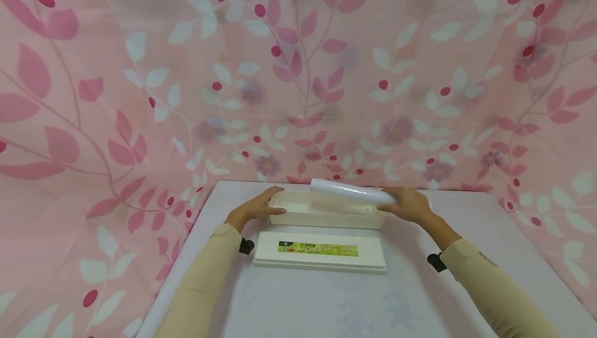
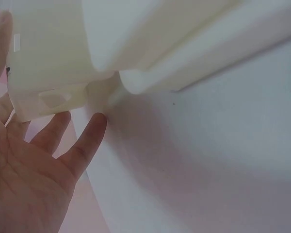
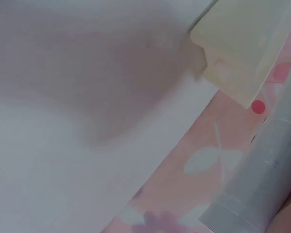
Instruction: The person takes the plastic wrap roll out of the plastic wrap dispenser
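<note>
A long cream plastic box stands lidless near the table's back edge, its inside showing. At its left end my left hand holds it, thumb along the front rim and the other fingers at the back; the left wrist view shows those fingers spread around the end wall. My right hand grips the right end of a shiny white roll of cling film. That roll slants above the box, left end higher. In the right wrist view, the roll lies against the hand at the edge.
The cream lid with a green and yellow label lies just in front of the box. A white cloth covers the table. Behind and beside it hangs a pink leaf-patterned curtain.
</note>
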`<state>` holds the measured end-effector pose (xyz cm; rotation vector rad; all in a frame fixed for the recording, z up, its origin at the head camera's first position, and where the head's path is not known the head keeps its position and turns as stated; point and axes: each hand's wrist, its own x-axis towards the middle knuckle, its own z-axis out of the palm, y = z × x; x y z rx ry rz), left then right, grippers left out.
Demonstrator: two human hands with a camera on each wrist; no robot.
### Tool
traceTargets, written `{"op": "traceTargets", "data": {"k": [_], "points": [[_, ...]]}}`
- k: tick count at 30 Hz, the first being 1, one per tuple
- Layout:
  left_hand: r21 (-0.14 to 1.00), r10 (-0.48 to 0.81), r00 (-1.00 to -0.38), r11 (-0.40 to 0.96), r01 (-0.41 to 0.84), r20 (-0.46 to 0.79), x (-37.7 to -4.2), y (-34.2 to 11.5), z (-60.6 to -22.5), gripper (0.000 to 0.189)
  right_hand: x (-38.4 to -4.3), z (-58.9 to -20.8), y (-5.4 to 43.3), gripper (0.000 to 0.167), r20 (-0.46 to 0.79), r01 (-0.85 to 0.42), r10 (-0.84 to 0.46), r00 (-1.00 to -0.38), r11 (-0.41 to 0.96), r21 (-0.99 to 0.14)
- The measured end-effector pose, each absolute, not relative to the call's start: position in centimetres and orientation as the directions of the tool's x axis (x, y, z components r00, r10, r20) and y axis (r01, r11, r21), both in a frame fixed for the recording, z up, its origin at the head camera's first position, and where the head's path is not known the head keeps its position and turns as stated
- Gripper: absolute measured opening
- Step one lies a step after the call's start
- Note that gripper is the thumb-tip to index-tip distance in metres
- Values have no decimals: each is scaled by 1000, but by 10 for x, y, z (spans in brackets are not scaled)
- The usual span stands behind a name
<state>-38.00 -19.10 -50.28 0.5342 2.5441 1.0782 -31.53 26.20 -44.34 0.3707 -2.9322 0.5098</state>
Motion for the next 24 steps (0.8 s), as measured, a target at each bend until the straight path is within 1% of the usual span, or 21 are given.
{"op": "traceTargets", "data": {"k": [4,14,18,24], "points": [[748,447,-881,636,190,-157,-380,-193,-503,86,-315,-443,265,59,190,-272,-221,-957,910,-314],[751,449,-881,631,196,-148,-381,-190,-505,87,-311,-440,275,63,194,-236,-183,-964,923,-303],[756,448,-881,627,188,-152,-382,-191,-509,88,-308,-440,279,61,200,-226,-169,-965,923,-312],[749,468,-873,625,219,-136,-383,-191,-507,85,-301,-440,288,61,203,-209,-155,-967,935,-285]]}}
